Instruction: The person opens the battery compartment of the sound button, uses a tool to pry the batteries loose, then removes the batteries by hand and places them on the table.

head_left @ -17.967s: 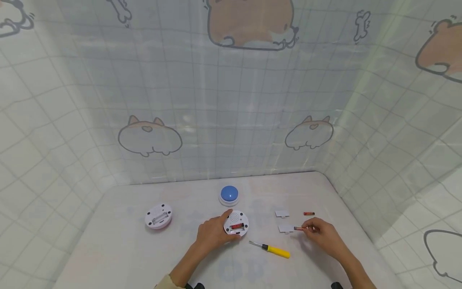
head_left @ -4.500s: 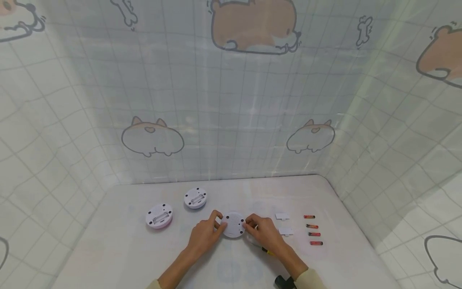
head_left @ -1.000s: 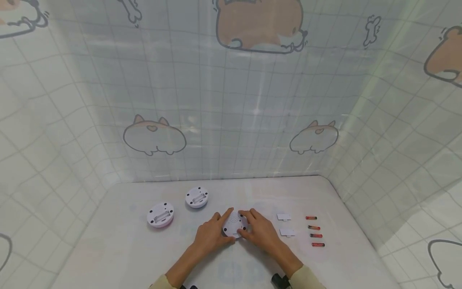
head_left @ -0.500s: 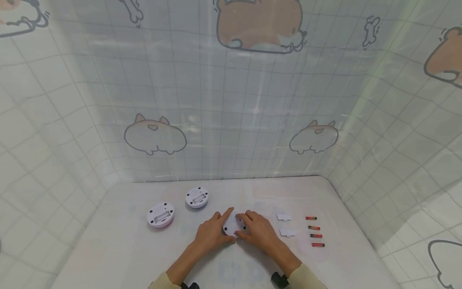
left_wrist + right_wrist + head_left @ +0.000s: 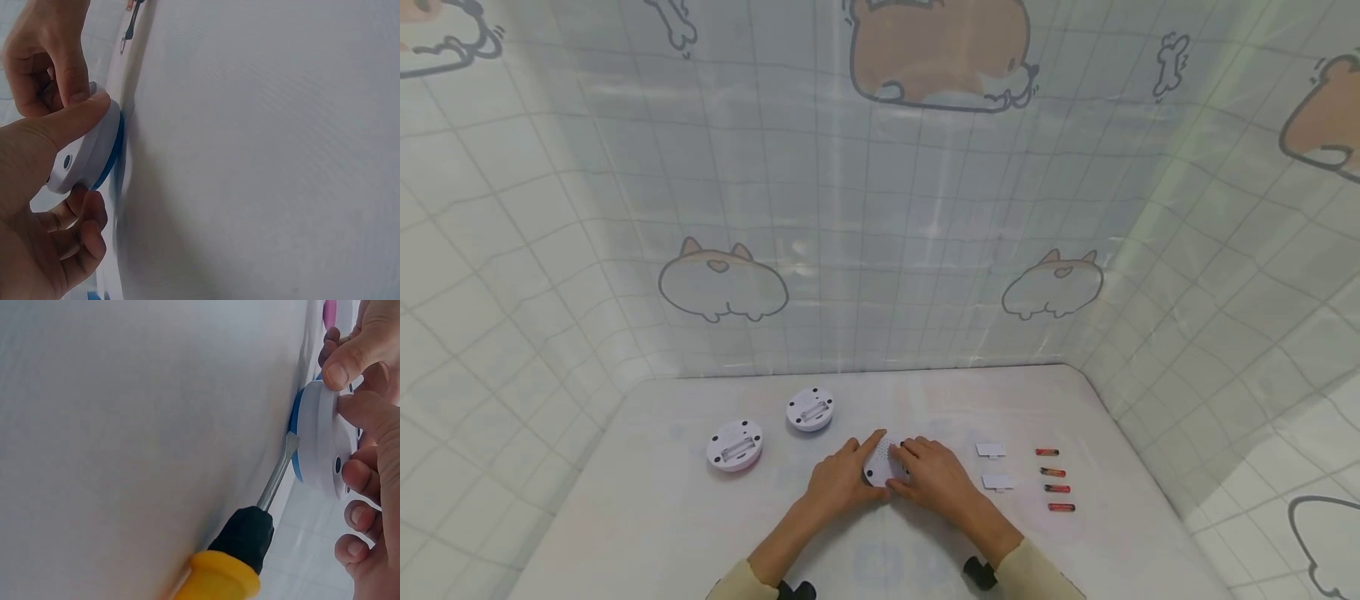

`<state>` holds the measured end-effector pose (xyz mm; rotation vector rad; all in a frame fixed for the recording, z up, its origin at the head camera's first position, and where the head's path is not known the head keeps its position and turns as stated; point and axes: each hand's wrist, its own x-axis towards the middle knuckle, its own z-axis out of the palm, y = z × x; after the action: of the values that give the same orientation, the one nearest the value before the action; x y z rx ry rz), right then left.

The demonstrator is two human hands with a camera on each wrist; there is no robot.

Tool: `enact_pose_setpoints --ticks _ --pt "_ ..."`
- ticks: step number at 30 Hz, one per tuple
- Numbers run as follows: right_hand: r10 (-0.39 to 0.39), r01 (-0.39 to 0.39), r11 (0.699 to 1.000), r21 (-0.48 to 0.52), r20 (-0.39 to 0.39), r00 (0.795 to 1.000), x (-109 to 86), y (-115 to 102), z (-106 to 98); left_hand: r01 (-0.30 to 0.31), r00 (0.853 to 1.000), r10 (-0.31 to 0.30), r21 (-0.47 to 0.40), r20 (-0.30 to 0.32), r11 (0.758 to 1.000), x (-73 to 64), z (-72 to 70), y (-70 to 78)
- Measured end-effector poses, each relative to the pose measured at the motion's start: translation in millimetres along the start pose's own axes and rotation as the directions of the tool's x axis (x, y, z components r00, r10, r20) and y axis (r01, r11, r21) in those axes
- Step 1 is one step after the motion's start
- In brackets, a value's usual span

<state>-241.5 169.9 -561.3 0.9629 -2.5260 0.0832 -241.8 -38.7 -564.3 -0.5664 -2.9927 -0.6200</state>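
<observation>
A round white sound button point(image 5: 884, 453) with a blue dome lies face down, its speaker holes and dark feet upward. My left hand point(image 5: 841, 482) grips its rim from the left, thumb at the near edge and a finger at the far edge. From the right, my right hand point(image 5: 942, 482) has thumb and fingertips curled on the underside, covering its right part. Whether the battery cover is in place is hidden by these fingers. A screwdriver point(image 5: 247, 534) with a yellow and black handle and flat tip shows by my right hand in the right wrist view; the head view hides it.
Two more sound buttons point(image 5: 735, 445) lie upside down at the left, battery compartments uncovered. Right of my hands sit two white battery covers point(image 5: 990, 450). Beyond them, several red batteries point(image 5: 1057, 488) form a column. A grid-patterned curtain point(image 5: 880, 208) rises behind the table.
Since 18 seconds ago, batteries have joined the right column, another upturned button stands at the left, and the blue one is now between my hands. Lately my right fingers shifted slightly left over its underside.
</observation>
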Motion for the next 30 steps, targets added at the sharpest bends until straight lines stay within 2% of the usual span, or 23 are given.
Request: enact_pose_setpoints --ticks 10,16,23,30 --pt "-0.074 0.072 0.997 -0.034 -0.055 0.996 2.1 5 1 0.009 1.0 -0.009 -0.04 0.011 0.999 -0.6 -1.0 -0.7" --pt "-0.138 0.137 0.99 -0.028 -0.051 0.989 6.1 7 -2 -0.003 1.0 0.003 -0.04 -0.001 0.999 0.2 -2.1 -1.6" --pt "-0.242 0.241 0.969 -0.054 -0.006 0.97 11.8 11 -5 0.014 1.0 -0.013 -0.041 0.008 0.999 1.4 -3.9 -1.4" --pt "-0.326 0.324 0.944 -0.066 -0.009 0.945 17.5 14 -6 0.029 0.999 -0.029 -0.027 0.024 0.999 1.7 -6.7 -0.3"
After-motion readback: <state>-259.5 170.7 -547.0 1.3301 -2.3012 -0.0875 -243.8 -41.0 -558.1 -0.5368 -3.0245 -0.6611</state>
